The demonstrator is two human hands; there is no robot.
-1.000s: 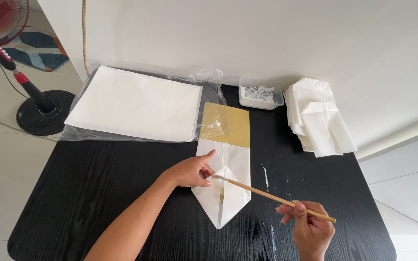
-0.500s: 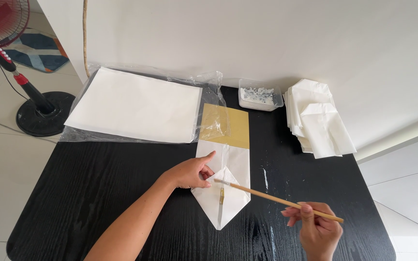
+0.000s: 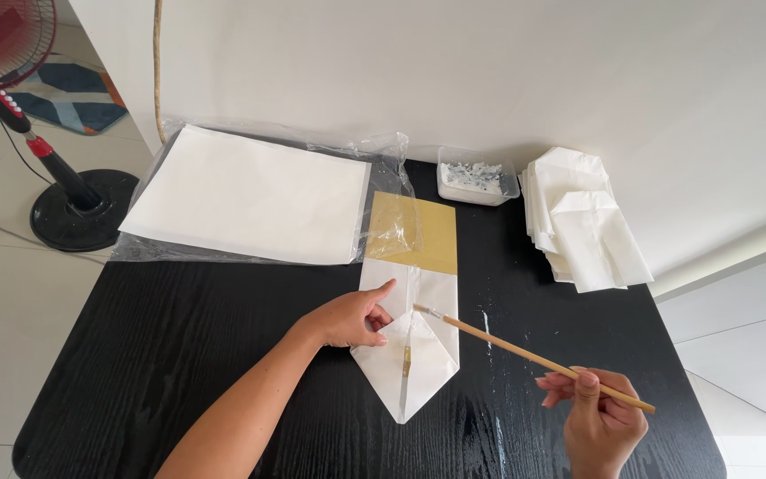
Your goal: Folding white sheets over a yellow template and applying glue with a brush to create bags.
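Observation:
A folded white paper piece (image 3: 423, 350) with a pointed lower end lies on the black table (image 3: 206, 355). Its upper end overlaps a gold-coloured sheet (image 3: 427, 235). My left hand (image 3: 347, 318) presses down on the paper's left side, fingers curled, thumb pointing up. My right hand (image 3: 600, 421) holds a thin wooden brush (image 3: 525, 355) by its far end. The brush tip hovers over the paper's upper middle, near the fold.
A stack of white sheets (image 3: 250, 195) in clear plastic wrap lies at the back left. A small clear tub of white paste (image 3: 474, 182) stands at the back. A pile of folded white paper pieces (image 3: 582, 222) sits at the right. A red standing fan (image 3: 37, 133) is on the floor to the left.
My right hand has shifted slightly right and down with the brush, and the brush tip has drawn a little to the right across the paper. My left hand has stayed in place.

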